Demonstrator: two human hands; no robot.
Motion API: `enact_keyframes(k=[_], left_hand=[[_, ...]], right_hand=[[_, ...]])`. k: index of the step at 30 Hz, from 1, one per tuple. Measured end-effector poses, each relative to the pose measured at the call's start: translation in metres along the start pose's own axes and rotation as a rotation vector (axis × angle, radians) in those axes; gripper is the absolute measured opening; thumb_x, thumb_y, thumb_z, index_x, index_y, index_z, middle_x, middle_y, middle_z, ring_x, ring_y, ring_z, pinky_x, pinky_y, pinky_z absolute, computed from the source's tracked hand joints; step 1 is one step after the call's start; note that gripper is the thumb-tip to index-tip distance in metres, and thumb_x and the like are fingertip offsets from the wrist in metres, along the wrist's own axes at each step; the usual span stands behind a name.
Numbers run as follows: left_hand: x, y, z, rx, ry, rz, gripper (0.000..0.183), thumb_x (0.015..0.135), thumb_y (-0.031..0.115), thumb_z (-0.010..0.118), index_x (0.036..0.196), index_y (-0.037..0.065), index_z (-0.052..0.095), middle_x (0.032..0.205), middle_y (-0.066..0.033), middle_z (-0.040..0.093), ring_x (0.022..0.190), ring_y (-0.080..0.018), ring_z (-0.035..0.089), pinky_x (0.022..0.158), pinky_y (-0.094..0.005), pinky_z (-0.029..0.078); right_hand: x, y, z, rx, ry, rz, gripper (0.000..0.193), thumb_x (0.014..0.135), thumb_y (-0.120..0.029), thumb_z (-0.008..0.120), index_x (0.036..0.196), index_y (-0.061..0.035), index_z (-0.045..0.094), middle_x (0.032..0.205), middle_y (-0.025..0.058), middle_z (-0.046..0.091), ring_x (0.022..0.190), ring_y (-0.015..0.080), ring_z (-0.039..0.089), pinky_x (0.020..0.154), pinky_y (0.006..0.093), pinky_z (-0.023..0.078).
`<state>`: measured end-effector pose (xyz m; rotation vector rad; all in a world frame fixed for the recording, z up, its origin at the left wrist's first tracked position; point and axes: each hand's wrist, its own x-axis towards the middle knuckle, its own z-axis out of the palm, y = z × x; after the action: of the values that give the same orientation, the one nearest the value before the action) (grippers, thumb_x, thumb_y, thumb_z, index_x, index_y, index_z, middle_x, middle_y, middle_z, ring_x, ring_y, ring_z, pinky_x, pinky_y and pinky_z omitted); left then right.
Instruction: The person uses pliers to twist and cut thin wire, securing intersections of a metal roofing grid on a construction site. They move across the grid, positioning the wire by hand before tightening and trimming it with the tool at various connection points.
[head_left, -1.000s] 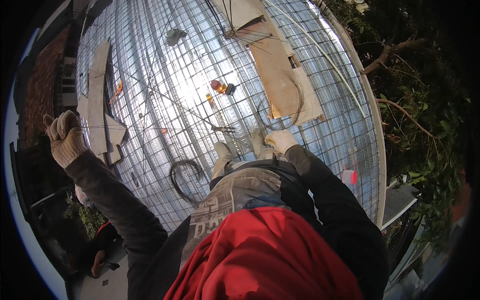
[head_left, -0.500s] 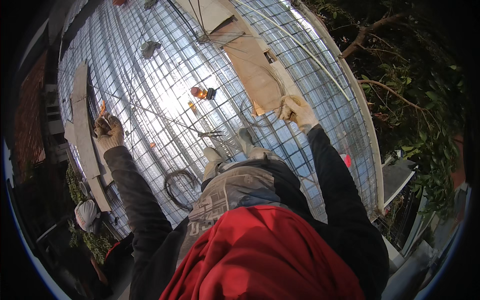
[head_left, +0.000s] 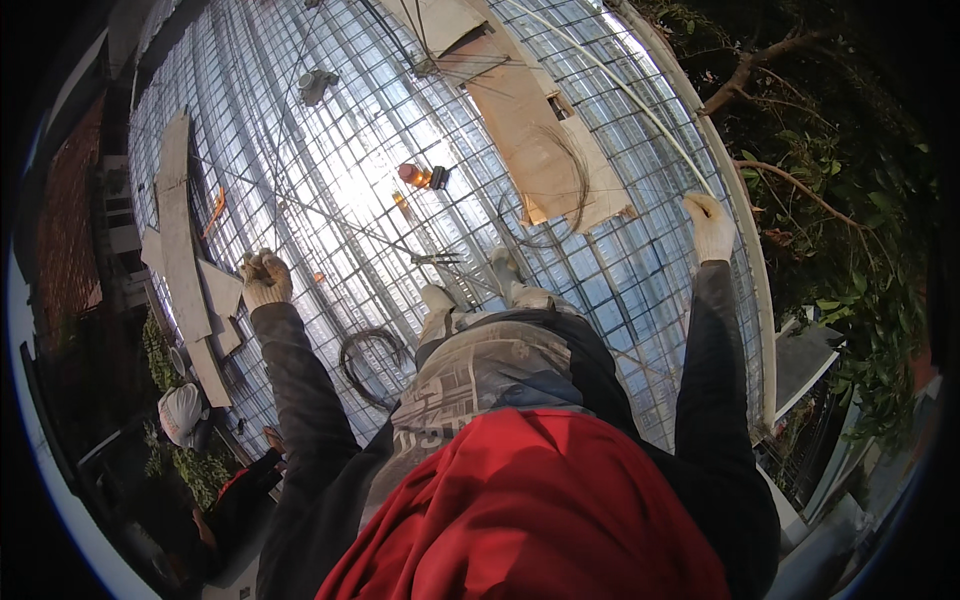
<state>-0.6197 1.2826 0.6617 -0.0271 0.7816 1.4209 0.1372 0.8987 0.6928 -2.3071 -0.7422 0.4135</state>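
My left hand (head_left: 265, 277), in a pale work glove, is held with curled fingers over the steel mesh (head_left: 330, 215), near the grey planks (head_left: 178, 230). Whatever it may hold is too small to make out. Farther right, my gloved right hand (head_left: 710, 228) is closed, its fingertips together, by the mesh's right edge; its contents are hidden. Between the hands, a bundle of thin wire (head_left: 578, 170) lies on a brown board (head_left: 515, 125). Dark-jawed pincers (head_left: 435, 259) rest on the mesh in front of my feet. A dark wire coil (head_left: 350, 365) lies left of my legs.
An amber bottle-like thing (head_left: 413, 176) with a black part lies on the mesh, above shiny corrugated sheeting. An orange strip (head_left: 215, 212) is beside the planks. A pale rod (head_left: 610, 85) runs along the right. Branches (head_left: 790, 180) border the right edge. A person with white headwear (head_left: 180, 415) is lower left.
My right hand has left the wire on the board and swung right to the mesh's edge. My left hand has drawn back nearer to me, away from the orange strip.
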Motion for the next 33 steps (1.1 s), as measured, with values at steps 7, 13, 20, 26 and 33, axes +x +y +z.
enact_keyframes(k=[7,13,20,26,33], left_hand=[[-0.051,0.083,0.046,0.341,-0.074,0.338,0.02,0.109,0.017,0.056,0.12,0.003,0.065,0.081,-0.008,0.062,0.072,-0.0208,0.061,0.067,-0.0354,0.057],[-0.129,0.101,0.06,1.081,0.002,0.674,0.034,0.113,0.028,0.054,0.132,0.001,0.063,0.077,-0.003,0.055,0.069,-0.0143,0.055,0.069,-0.03,0.049],[-0.18,-0.083,-0.155,1.647,0.33,-0.182,0.026,0.107,0.02,0.064,0.12,0.0,0.072,0.077,0.001,0.061,0.063,-0.0068,0.052,0.059,-0.0246,0.042],[-0.206,-0.227,-0.312,2.243,0.286,-0.279,0.026,0.103,0.027,0.068,0.114,0.005,0.076,0.092,-0.0112,0.078,0.085,-0.0194,0.072,0.081,-0.0414,0.055],[-0.087,-0.284,-0.385,2.105,0.231,-0.333,0.026,0.103,0.026,0.068,0.115,0.004,0.076,0.094,-0.011,0.078,0.088,-0.0185,0.072,0.083,-0.0398,0.055]], right_hand=[[-0.009,0.081,0.09,0.026,-0.351,0.152,0.023,0.094,-0.022,0.076,0.108,-0.0038,0.079,0.097,0.009,0.079,0.092,0.0171,0.073,0.083,0.0316,0.056],[-0.069,0.049,0.253,-0.287,-0.885,0.118,0.03,0.092,-0.035,0.074,0.107,-0.0092,0.079,0.102,0.0138,0.079,0.098,0.0265,0.076,0.084,0.0386,0.058],[-0.12,0.011,0.422,-0.422,-1.06,0.005,0.032,0.092,-0.037,0.069,0.109,-0.0114,0.079,0.11,0.0169,0.077,0.105,0.0388,0.072,0.091,0.047,0.057],[-0.093,0.064,0.624,-0.599,-1.09,-0.027,0.032,0.096,-0.034,0.067,0.117,-0.0121,0.075,0.113,0.0175,0.077,0.109,0.0381,0.072,0.093,0.0487,0.057],[-0.059,0.111,0.867,-0.674,-0.878,-0.198,0.046,0.096,-0.038,0.072,0.133,-0.0111,0.067,0.125,0.0205,0.073,0.116,0.0377,0.071,0.097,0.0498,0.057]])
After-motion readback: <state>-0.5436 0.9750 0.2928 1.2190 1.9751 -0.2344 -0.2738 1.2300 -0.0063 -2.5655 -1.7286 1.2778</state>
